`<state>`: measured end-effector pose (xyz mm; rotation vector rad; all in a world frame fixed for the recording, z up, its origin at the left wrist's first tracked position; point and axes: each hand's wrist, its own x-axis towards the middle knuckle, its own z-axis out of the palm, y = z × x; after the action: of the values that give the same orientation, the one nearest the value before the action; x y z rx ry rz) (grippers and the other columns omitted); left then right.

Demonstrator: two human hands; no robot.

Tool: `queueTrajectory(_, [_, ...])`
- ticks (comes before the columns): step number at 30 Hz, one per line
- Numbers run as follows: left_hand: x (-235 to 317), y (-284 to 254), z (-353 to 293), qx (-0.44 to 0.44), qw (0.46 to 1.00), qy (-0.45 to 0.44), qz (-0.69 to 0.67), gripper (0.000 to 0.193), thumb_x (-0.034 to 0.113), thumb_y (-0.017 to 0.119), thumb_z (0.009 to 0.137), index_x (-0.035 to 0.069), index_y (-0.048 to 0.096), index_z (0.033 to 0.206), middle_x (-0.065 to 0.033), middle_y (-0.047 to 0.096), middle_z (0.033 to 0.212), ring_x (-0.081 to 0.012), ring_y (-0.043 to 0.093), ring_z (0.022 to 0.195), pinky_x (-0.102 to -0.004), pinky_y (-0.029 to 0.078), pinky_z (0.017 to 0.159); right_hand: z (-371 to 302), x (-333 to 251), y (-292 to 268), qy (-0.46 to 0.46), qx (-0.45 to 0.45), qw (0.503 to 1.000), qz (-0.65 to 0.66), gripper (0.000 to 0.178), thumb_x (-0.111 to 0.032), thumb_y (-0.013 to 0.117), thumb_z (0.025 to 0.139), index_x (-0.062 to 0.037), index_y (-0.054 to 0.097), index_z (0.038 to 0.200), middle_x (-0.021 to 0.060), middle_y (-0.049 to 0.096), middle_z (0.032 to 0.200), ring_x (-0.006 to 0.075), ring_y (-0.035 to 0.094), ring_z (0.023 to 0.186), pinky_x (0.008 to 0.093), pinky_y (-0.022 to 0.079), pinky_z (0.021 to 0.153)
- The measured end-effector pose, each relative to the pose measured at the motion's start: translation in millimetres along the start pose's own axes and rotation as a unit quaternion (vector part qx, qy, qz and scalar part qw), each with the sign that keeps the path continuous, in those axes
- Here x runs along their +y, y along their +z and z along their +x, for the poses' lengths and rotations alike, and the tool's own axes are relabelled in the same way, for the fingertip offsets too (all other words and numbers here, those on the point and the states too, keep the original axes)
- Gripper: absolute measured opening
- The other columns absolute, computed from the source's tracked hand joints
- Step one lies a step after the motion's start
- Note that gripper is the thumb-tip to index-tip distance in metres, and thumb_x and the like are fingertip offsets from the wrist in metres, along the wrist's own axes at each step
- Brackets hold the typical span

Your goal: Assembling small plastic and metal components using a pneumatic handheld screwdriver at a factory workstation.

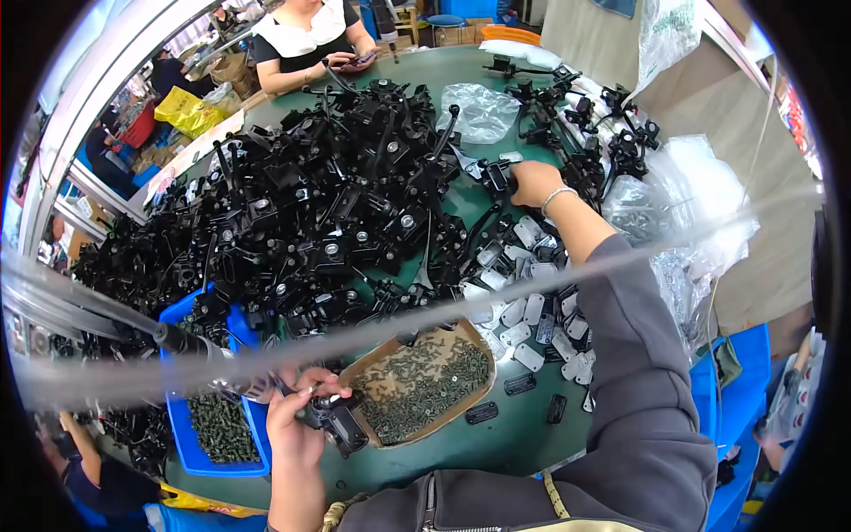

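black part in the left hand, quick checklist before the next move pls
1. Left hand has a firm grip on the black part: ok.
2. Right hand closed on a black part at the pile's edge: ok, though how firm the grip is, cannot tell.
3. Tray of screws beside the left hand, stocked: ok.
4. Blue bin of screws close by: ok.
5. Metal cover plates near the right forearm: ok.
6. Screw holes on the held part lined up: cannot tell.

Left grip [297, 426] holds part [337, 421]. Screw tray [425, 386] just right of it, bin [208, 434] left, parts pile [301, 204] behind. Right grip [532, 182] far behind, plates [532, 310] between.
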<state>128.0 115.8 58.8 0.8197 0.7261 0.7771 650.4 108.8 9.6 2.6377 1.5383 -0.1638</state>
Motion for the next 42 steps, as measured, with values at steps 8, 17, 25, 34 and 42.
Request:
queueTrajectory(8, [10,-18,-1,-0.002,0.999,0.04,-0.017,0.062,0.014,0.061,0.08,-0.001,0.042,0.138,-0.0195,0.063,0.097,-0.036,0.066,0.088,-0.0478,0.053,0.087,-5,34,-71,0.062,-0.13,0.99,0.009,0.043,-0.03,0.075,0.068,0.0006,0.073,0.098,0.0209,0.072,0.102,0.0345,0.07,0.096,0.039,0.055,0.084])
queueTrajectory(17, [7,-20,-3,0.024,0.999,0.033,0.01,0.058,0.013,0.06,0.081,-0.001,0.045,0.134,-0.0208,0.065,0.1,-0.0368,0.066,0.09,-0.0467,0.05,0.092,57,-78,-49,0.013,-0.039,0.999,0.019,0.047,-0.035,0.071,0.074,-0.0004,0.071,0.105,0.0241,0.07,0.102,0.0371,0.067,0.096,0.0416,0.054,0.087])
queueTrajectory(25, [10,-16,-5,-0.017,0.999,0.012,0.027,0.055,0.018,0.064,0.082,0.0,0.048,0.131,-0.0187,0.066,0.1,-0.0325,0.067,0.092,-0.0452,0.051,0.092,72,-35,-10,0.108,0.183,0.958,0.195,0.05,-0.042,0.069,0.084,0.004,0.07,0.104,0.0251,0.07,0.102,0.035,0.069,0.092,0.0427,0.054,0.083])
queueTrajectory(34, [8,-10,-6,0.052,0.998,0.02,0.009,0.056,0.015,0.062,0.08,-0.001,0.046,0.131,-0.0164,0.062,0.094,-0.0319,0.064,0.085,-0.042,0.054,0.081,26,18,-41,0.064,-0.048,0.981,0.175,0.047,-0.042,0.068,0.085,0.004,0.074,0.089,0.0206,0.073,0.09,0.033,0.07,0.084,0.0426,0.053,0.08])
queueTrajectory(42, [7,-33,-8,0.011,0.999,0.04,-0.023,0.05,0.024,0.063,0.086,0.0,0.048,0.128,-0.0169,0.063,0.095,-0.0304,0.066,0.085,-0.0429,0.054,0.083,22,9,7,0.158,-0.196,0.942,0.22,0.043,-0.036,0.067,0.084,0.0066,0.072,0.091,0.0126,0.074,0.087,0.0276,0.066,0.073,0.0409,0.053,0.073])
